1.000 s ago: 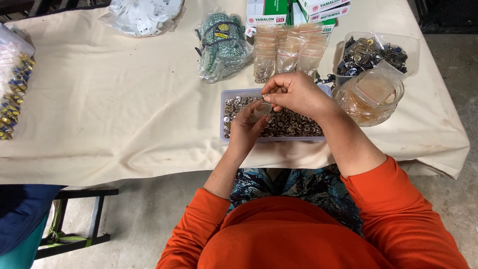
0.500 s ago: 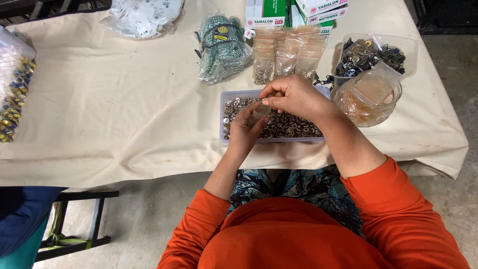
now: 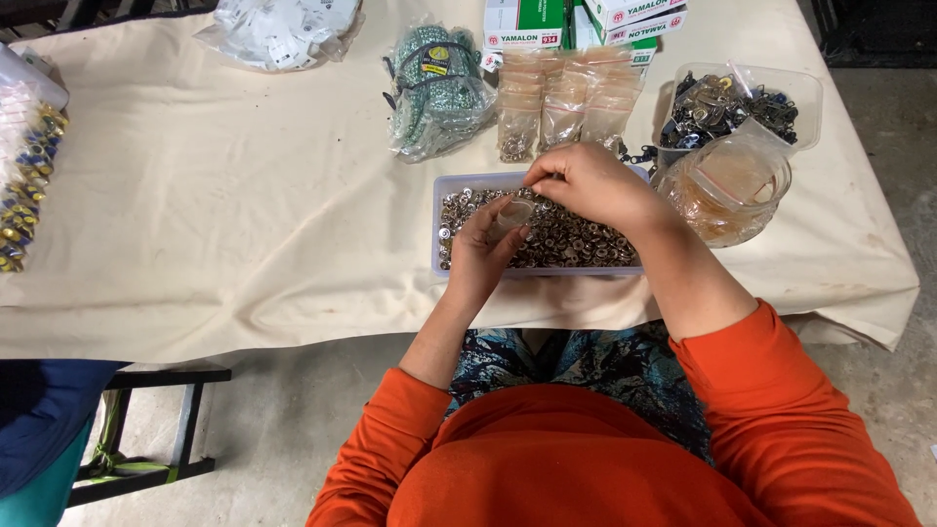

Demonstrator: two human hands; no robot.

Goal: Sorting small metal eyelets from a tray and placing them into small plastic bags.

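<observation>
The left hand (image 3: pixel 485 246) holds a small clear plastic bag (image 3: pixel 509 217) pinched over the shallow clear tray of small metal snap buttons (image 3: pixel 576 244); the right hand (image 3: pixel 586 185) hovers just above and right of the bag, fingers closed, its content hidden; the tray's long axis runs left to right.

Table (image 3: pixel 244 195) draped in a cream cloth. Near the front edge, towards the right: shallow clear tray (image 3: pixel 441 210) full of small metal rings. Just beside it at the right edge: round clear container (image 3: pixel 727 190), and behind that a clear tub of dark metal parts (image 3: pixel 732 102). Along the far edge: small clear packets (image 3: pixel 566 98), green beaded bundle in plastic (image 3: pixel 434 88), white bag (image 3: pixel 283 29), green-and-white boxes (image 3: pixel 576 20). At the left edge: bag of gold and blue pieces (image 3: pixel 24 185).
</observation>
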